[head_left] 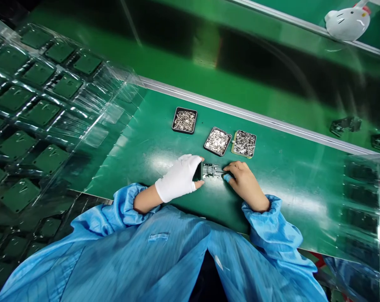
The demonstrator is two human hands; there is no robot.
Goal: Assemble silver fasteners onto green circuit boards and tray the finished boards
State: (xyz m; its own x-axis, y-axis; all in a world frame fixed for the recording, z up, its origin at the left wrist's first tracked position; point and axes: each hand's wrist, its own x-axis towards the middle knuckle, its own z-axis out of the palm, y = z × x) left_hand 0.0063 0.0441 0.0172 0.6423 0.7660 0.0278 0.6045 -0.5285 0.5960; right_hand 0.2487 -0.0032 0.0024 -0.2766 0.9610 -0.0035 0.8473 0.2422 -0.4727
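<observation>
Hands pinch a small dark part point(211, 171) on the counter point(287, 176): gloved left hand point(178, 178) steadies it, bare right hand point(245, 184) grips its right end; three trays of metal bits point(217, 141) sit just beyond, within reach.

Green bench mat point(287, 176) w/ 3 small parts trays point(217, 141), clear blister trays point(45, 109).

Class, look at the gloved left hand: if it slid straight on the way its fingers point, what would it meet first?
The left hand points right and already touches the small dark part. Beyond that lies the bare right hand, holding the part's other end.
</observation>
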